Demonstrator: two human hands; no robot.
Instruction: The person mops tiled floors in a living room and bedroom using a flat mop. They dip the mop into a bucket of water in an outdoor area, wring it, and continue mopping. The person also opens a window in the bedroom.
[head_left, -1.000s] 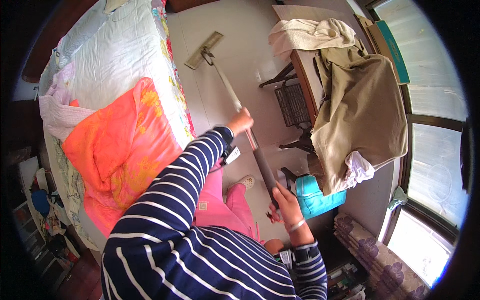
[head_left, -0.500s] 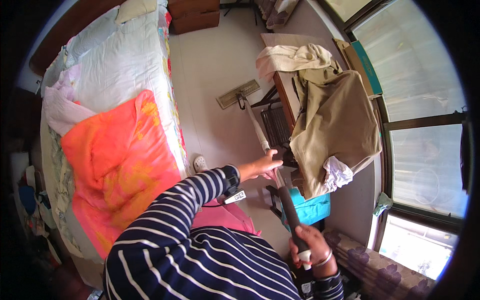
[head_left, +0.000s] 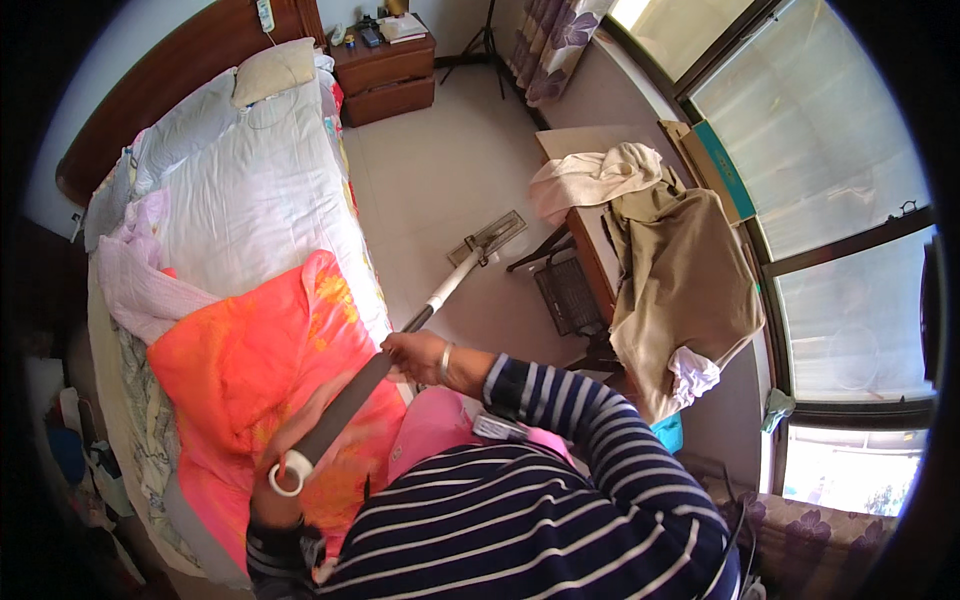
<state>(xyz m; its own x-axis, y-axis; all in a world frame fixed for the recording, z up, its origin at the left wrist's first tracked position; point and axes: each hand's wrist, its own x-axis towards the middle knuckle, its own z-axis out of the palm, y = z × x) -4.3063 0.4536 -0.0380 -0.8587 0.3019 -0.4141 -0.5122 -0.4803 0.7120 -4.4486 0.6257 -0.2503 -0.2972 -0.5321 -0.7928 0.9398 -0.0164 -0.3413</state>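
Note:
A flat mop slants across the view, its dark foam grip running from lower left toward the middle. My right hand, with a bracelet at the wrist, is closed around the handle just below the foam grip. At the handle's top end, beside the white end ring, my left hand is wrapped on it, partly blurred and hidden by the handle. The flat rectangular mop head lies on the pale floor between the bed and the table.
To the left stands a bed with a white sheet and an orange blanket. A wooden nightstand stands at the back. On the right, a table carries brown cloth, below the windows. A dark slatted item is under it.
The hands have traded places on the mop: the left now holds the top end, the right the lower handle. The handle's top has swung left; the head has shifted slightly nearer and right.

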